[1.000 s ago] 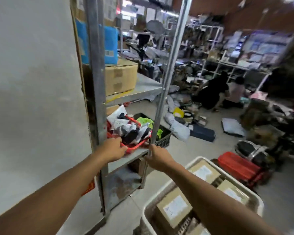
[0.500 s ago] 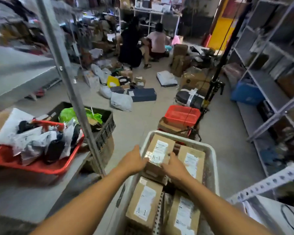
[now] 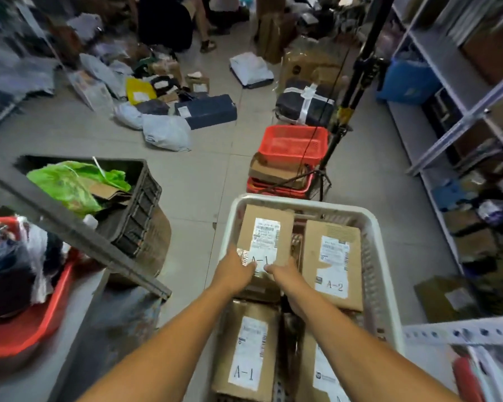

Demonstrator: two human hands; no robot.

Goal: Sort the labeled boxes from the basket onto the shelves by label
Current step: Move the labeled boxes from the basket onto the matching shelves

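A white plastic basket (image 3: 381,256) stands on the floor below me with several brown cardboard boxes in it. The far-left box (image 3: 269,227) bears a white label reading A-1. My left hand (image 3: 235,270) and my right hand (image 3: 285,275) grip its near end from either side, fingers curled over the label. To its right lies a box labelled A-2 (image 3: 333,265). Nearer me lies another A-1 box (image 3: 246,352), and a fourth box (image 3: 320,375) is partly hidden under my right forearm.
A metal shelf (image 3: 105,323) at left carries a red basket (image 3: 26,329) of bagged goods. A black crate (image 3: 137,204) stands behind it. Red baskets (image 3: 292,143) and a tripod (image 3: 340,117) stand beyond the white basket. Shelving (image 3: 459,91) lines the right. Parcels litter the floor; people sit beyond.
My hands left the red basket on the shelf and came down to the white basket. Both now hold the far A-1 box, gripping its near end more firmly than half a second ago.
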